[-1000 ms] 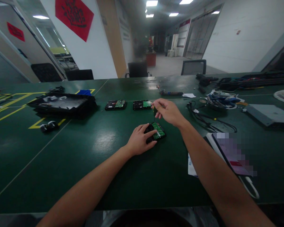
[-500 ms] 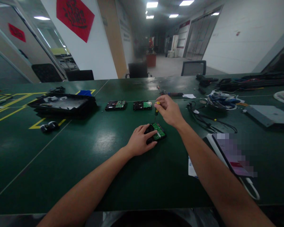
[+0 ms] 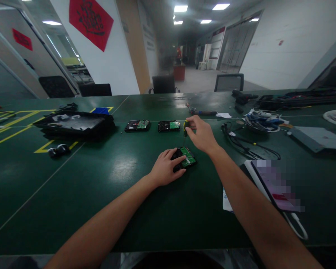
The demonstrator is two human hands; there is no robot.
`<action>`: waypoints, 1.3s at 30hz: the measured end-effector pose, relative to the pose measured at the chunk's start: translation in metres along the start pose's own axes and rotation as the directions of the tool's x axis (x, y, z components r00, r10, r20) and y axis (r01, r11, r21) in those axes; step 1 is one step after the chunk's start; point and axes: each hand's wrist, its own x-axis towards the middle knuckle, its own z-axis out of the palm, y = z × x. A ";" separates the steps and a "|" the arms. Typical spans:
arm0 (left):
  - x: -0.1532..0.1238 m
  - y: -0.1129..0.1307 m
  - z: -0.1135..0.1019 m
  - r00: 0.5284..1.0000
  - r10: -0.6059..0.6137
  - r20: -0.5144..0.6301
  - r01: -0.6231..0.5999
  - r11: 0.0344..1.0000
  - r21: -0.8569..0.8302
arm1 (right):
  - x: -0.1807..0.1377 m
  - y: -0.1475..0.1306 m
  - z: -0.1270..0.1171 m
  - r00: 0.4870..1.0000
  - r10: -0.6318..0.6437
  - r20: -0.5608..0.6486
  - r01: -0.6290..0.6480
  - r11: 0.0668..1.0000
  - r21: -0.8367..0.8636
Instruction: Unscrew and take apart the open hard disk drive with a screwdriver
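Observation:
A hard drive (image 3: 188,157) with a green circuit board lies on the green table in front of me. My left hand (image 3: 166,168) grips it from the left, its fingers over the top and the thumb along the near edge. In my right hand (image 3: 200,132) is a small yellow-and-black screwdriver (image 3: 186,128), pinched by the handle and upright. Its thin shaft points down to the drive's far edge; whether the tip sits in a screw is too small to tell. Farther back lie two more drives, a left hard drive (image 3: 137,126) and a right hard drive (image 3: 168,126).
At left stand a black tray (image 3: 75,125) and a small black-and-silver object (image 3: 58,150). To the right are black cables (image 3: 240,144), a bundle of blue-and-white cables (image 3: 263,120), a grey metal box (image 3: 319,138) and a phone (image 3: 277,186). Behind lies a long-handled tool (image 3: 204,112).
My right hand has shifted its fingers on the screwdriver, and more of the handle shows now. The left hand and the drive stay in place.

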 end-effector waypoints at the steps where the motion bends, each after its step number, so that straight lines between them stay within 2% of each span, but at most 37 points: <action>1: 0.000 0.000 0.001 1.000 0.001 -0.002 -0.001 1.000 0.000 | 0.000 0.000 0.000 1.000 0.006 -0.012 -0.006 1.000 0.005; 9: 0.000 0.000 0.000 1.000 0.004 -0.006 -0.004 1.000 -0.005 | 0.000 0.000 0.000 0.999 -0.012 -0.044 0.009 0.998 -0.066; 14: 0.000 0.000 -0.001 1.000 0.000 -0.004 0.000 1.000 -0.004 | 0.000 0.003 0.001 0.993 0.056 -0.105 -0.061 0.997 -0.047; 20: 0.000 0.000 0.000 1.000 -0.002 0.005 0.002 1.000 -0.003 | 0.001 0.000 -0.001 0.999 -0.009 -0.049 0.005 0.997 -0.074; 25: 0.000 -0.001 0.001 1.000 0.000 0.001 0.000 1.000 -0.001 | 0.002 -0.002 -0.003 0.997 0.020 -0.077 -0.026 0.997 -0.074; 32: -0.001 -0.001 0.002 1.000 0.004 -0.013 -0.004 1.000 -0.010 | 0.001 -0.006 -0.005 1.000 -0.030 0.004 0.030 0.995 -0.097; 36: 0.000 -0.001 0.002 1.000 0.004 -0.008 -0.004 1.000 -0.016 | 0.002 -0.005 -0.004 1.000 0.002 -0.017 -0.004 0.996 -0.089; 39: 0.000 -0.002 0.002 1.000 0.003 -0.013 -0.003 1.000 -0.021 | 0.002 -0.005 -0.004 1.000 0.011 0.013 -0.011 0.999 -0.051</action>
